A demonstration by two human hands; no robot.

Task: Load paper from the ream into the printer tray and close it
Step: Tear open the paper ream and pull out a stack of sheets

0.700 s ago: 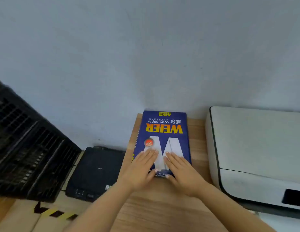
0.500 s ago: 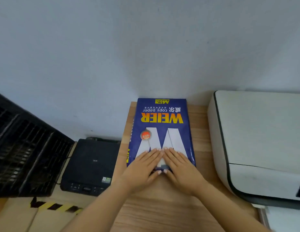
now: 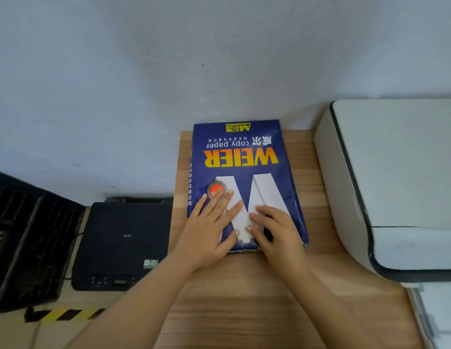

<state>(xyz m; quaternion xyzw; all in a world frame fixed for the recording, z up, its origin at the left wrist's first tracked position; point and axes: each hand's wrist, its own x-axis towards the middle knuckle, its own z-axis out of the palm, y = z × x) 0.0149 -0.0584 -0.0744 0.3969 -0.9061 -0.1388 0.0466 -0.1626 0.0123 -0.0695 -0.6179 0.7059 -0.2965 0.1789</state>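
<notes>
A blue ream of copy paper lies flat on the wooden table, its far end against the wall. My left hand rests flat on the ream's near left part, fingers spread. My right hand lies on the near right part, fingers curled at the wrapper's near end, where the wrapper looks torn. A white printer stands to the right of the ream. Its tray is not visible.
A black printer sits lower at the left, beside the table. A black slatted crate stands at the far left. Yellow-black tape marks the surface below it. A pale wall rises behind everything.
The view has tilted down and closer. My left hand has slid further up onto the ream with its fingers spread. My right hand's fingers have curled at the wrapper's near end.
</notes>
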